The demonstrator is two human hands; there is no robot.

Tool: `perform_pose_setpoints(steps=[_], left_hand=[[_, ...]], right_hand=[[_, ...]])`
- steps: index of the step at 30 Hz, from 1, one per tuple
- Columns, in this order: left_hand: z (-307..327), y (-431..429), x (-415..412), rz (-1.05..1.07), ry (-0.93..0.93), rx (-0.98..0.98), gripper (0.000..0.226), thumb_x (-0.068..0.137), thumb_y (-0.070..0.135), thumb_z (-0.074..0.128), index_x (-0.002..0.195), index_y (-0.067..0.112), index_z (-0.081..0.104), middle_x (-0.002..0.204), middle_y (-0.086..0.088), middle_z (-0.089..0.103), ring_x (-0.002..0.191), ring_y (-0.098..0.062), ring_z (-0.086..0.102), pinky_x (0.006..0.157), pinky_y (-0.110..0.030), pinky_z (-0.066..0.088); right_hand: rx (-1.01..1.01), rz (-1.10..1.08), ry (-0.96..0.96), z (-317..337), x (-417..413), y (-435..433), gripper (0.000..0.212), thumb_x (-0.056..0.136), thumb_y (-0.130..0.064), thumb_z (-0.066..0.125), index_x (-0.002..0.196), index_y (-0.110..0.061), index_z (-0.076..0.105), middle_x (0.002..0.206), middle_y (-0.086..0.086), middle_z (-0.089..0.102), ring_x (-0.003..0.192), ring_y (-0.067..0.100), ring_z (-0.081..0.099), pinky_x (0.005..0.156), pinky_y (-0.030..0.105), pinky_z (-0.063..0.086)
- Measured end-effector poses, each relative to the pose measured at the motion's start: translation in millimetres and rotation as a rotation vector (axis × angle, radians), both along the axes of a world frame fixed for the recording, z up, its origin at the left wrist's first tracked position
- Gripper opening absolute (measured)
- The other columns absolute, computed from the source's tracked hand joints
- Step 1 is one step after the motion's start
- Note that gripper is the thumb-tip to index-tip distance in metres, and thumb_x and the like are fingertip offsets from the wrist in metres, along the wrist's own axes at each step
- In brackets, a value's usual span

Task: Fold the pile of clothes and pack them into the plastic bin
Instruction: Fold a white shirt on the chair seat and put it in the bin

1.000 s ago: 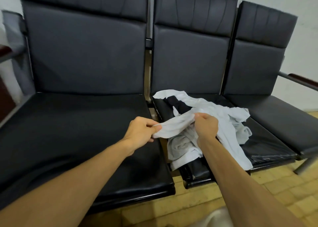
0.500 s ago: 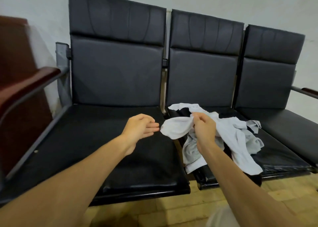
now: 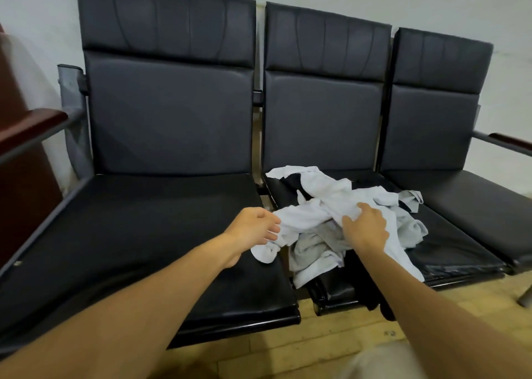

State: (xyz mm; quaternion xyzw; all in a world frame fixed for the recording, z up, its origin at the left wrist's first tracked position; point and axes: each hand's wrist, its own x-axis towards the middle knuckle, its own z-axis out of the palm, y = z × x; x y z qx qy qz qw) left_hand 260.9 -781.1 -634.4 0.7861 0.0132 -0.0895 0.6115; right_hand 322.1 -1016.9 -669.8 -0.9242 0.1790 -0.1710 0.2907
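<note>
A pile of clothes (image 3: pixel 339 197), mostly white and light grey with a dark piece underneath, lies on the middle seat (image 3: pixel 449 252) of a black bench. One white garment (image 3: pixel 302 220) stretches left across the gap onto the left seat. My right hand (image 3: pixel 367 227) sits on top of the pile, fingers curled into the white garment. My left hand (image 3: pixel 253 229) hovers at the garment's left end with loosely curled fingers touching the cloth, and no firm hold shows. The plastic bin is not in view.
The bench has three black padded seats against a pale wall. The left seat (image 3: pixel 138 234) is bare apart from the garment's end. Wood-topped armrests stand at the far left (image 3: pixel 31 125) and the far right (image 3: pixel 512 142). A yellowish wood floor (image 3: pixel 331 344) lies below.
My view has swung a little left and back. The left hand let go of the white garment and moved back beside it. The right hand lowered the cloth onto the pile.
</note>
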Motion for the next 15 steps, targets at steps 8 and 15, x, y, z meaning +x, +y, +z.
perform_pose_setpoints(steps=[8,15], left_hand=[[-18,-40,21,-0.058,0.043,0.026,0.025,0.096,0.009,0.042,0.102,0.01,0.066,0.098,-0.006,0.071,0.085,-0.014,0.07,0.069,-0.019,0.051],[-3,-30,8,-0.085,0.001,0.034,0.023,0.095,0.006,0.043,0.097,0.012,0.066,0.093,-0.005,0.071,0.087,-0.017,0.07,0.081,-0.028,0.056]], right_hand=[[0.067,0.003,0.035,-6,16,-27,0.027,0.095,-0.028,0.052,0.107,-0.009,0.067,0.111,0.012,0.066,0.106,0.032,0.058,0.091,0.039,0.046],[-0.155,0.094,0.143,-7,-6,-15,0.014,0.09,-0.028,0.059,0.097,-0.016,0.056,0.107,0.008,0.064,0.105,0.029,0.057,0.083,0.033,0.042]])
